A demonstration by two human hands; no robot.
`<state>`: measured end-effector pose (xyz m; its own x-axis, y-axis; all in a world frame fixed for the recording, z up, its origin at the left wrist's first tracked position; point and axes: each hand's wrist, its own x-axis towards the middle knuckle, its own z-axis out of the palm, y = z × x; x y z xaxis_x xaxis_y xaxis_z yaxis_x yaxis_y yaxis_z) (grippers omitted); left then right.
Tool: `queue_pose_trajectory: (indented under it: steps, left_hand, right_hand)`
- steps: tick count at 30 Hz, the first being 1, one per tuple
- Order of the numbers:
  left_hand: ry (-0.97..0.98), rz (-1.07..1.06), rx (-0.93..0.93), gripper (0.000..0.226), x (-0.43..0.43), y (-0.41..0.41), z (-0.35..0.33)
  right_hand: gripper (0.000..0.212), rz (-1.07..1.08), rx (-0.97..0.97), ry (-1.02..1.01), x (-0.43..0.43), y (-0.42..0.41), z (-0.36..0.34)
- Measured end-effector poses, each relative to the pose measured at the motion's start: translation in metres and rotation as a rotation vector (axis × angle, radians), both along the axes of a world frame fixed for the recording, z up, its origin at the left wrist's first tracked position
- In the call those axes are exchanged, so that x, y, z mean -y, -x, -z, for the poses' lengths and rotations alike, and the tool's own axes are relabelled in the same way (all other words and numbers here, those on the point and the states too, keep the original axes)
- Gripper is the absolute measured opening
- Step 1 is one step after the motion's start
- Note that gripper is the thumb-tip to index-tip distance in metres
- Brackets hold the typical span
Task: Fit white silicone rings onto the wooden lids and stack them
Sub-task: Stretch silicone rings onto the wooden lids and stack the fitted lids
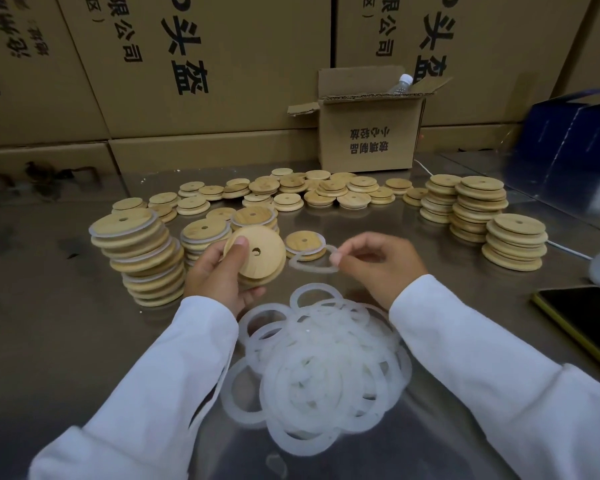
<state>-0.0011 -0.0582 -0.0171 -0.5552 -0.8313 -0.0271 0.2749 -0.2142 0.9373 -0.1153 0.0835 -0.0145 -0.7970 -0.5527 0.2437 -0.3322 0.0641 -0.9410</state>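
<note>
The left hand (219, 278) is gripping a wooden lid (260, 254) - thumb curled over its stepped face, fingers under the rim - tilting it rightward. The right hand (385, 268) is pinching a white silicone ring (309, 269) by its right edge, just right of the lid and lying flatter than it. By my reckoning, the ring needs tipping up and sliding leftward.

Left sleeve (160, 393), right sleeve (482, 348): white, long, loose; hands (219, 271) bare.

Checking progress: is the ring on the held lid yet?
Not yet. The left hand grips the lid bare; the right hand pinches the ring beside it, not around it.
</note>
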Motion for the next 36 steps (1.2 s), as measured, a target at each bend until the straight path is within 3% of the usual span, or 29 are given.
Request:
queue_pose_trajectory:
  steps: [4,8,12,16,20,36]
  left_hand:
    - [-0.099,0.117,-0.063,0.016,-0.005,0.0,-0.001]
    - [-0.048,0.241,-0.071,0.013,-0.012,-0.001,-0.003]
    - [-0.135,0.322,-0.069,0.01,-0.019,-0.001,-0.007]
    - [-0.175,0.394,-0.037,0.036,-0.017,0.0,-0.008]
    - [-0.007,0.355,-0.032,0.014,-0.021,-0.001,-0.004]
    - [0.204,0.334,-0.001,0.018,-0.027,-0.001,-0.002]
  right_hand:
    - [0.01,-0.139,0.137,0.196,-0.005,-0.007,-0.011]
    - [0.007,-0.203,0.259,0.21,-0.002,-0.018,-0.014]
    - [0.008,-0.183,0.329,0.224,-0.001,-0.023,-0.015]
    - [0.007,-0.133,0.33,0.213,-0.001,-0.025,-0.017]
    - [0.003,-0.08,0.328,0.153,-0.001,-0.027,-0.018]
    - [0.012,-0.041,0.102,0.128,0.001,-0.025,-0.013]
